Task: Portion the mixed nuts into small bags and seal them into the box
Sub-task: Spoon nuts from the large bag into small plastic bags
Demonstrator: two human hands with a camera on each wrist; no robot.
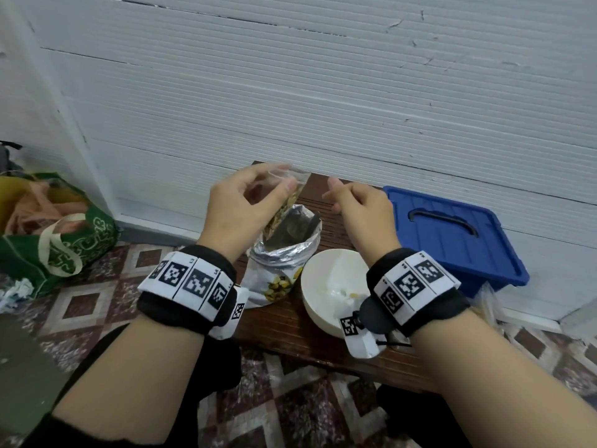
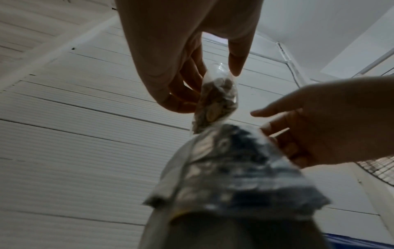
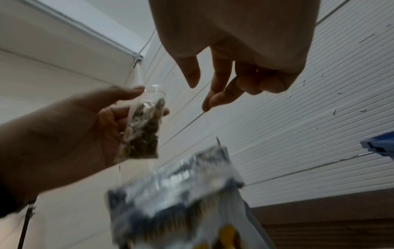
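Observation:
My left hand (image 1: 258, 195) pinches the top of a small clear bag (image 1: 286, 205) filled with mixed nuts, holding it above the open foil nut pouch (image 1: 284, 253). The same small bag (image 2: 215, 101) hangs from thumb and fingers in the left wrist view, just over the foil pouch (image 2: 234, 168). My right hand (image 1: 352, 195) hovers to the right of the bag with loosely curled fingers, holding nothing; in the right wrist view the right hand (image 3: 215, 91) is apart from the small bag (image 3: 142, 128). The blue box (image 1: 452, 234) sits closed at the right.
A white bowl (image 1: 326, 279) stands on the low brown wooden table (image 1: 284, 328), right of the pouch. A green shopping bag (image 1: 58, 234) lies on the tiled floor at left. A white ribbed wall runs right behind the table.

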